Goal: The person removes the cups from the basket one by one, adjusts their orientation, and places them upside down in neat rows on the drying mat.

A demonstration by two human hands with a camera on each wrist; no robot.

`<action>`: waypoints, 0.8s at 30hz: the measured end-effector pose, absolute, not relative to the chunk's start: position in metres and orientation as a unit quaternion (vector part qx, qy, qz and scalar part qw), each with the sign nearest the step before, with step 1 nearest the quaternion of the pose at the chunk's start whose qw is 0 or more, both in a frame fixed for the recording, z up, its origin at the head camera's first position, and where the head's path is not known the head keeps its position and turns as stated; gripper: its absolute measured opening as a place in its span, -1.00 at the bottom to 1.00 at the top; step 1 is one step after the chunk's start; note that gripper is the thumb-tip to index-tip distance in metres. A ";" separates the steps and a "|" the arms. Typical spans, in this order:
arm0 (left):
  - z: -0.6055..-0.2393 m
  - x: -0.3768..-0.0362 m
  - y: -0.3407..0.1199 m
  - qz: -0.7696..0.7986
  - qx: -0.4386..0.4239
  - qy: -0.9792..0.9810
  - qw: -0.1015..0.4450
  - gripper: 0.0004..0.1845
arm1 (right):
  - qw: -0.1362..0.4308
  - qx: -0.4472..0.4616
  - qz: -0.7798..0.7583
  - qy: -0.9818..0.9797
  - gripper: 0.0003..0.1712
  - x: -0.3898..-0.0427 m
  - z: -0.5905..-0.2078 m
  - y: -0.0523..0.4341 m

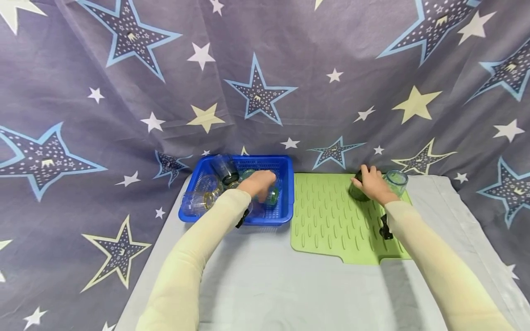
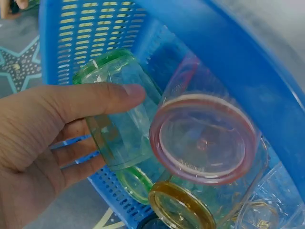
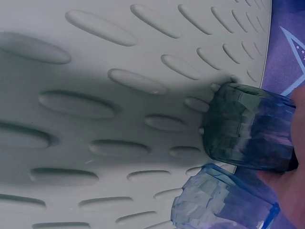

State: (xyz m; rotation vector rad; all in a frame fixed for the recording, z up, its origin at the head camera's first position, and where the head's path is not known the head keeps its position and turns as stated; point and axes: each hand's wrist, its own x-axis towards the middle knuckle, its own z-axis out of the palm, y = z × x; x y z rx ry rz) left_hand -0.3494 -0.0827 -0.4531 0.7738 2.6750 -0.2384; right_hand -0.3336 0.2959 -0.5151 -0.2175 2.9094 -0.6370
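Observation:
In the head view my left hand reaches into the blue basket on the left. It grips a green-tinted drinking glass lying tilted there, thumb on the near side and fingers behind. A pink-rimmed glass and an amber-rimmed glass lie beside it in the left wrist view. My right hand holds a dark faceted glass by its upper part, at the back of the green mat. Just to its right stands a pale blue-green glass.
Several other glasses, among them a dark-bottomed one and a yellow-rimmed one, crowd the basket's left part. Basket and mat stand side by side on a white-covered table. A star-patterned curtain hangs close behind.

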 end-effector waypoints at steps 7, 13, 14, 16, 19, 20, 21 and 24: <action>-0.449 -0.352 -0.088 -0.020 0.262 0.949 0.172 -0.36 | 0.083 -0.062 -0.218 0.971 -0.16 -0.333 -0.515 0.296; -0.444 -0.354 -0.094 0.054 0.257 0.949 0.175 -0.27 | 0.075 -0.064 -0.222 0.970 -0.18 -0.332 -0.518 0.297; -0.443 -0.355 -0.095 0.067 0.257 0.948 0.175 -0.27 | 0.074 -0.066 -0.221 0.970 -0.17 -0.332 -0.519 0.297; -0.441 -0.357 -0.097 0.090 0.259 0.946 0.174 -0.28 | 0.072 -0.067 -0.221 0.970 -0.16 -0.332 -0.519 0.297; -0.438 -0.360 -0.100 0.125 0.269 0.939 0.172 -0.29 | 0.070 -0.067 -0.223 0.970 -0.15 -0.332 -0.520 0.299; -0.436 -0.360 -0.100 0.137 0.273 0.937 0.171 -0.29 | 0.070 -0.068 -0.223 0.970 -0.15 -0.332 -0.520 0.299; -0.435 -0.360 -0.101 0.150 0.276 0.934 0.170 -0.29 | 0.069 -0.067 -0.223 0.970 -0.15 -0.332 -0.520 0.299; -0.431 -0.359 -0.103 0.187 0.286 0.925 0.163 -0.29 | 0.071 -0.066 -0.225 0.970 -0.18 -0.333 -0.520 0.299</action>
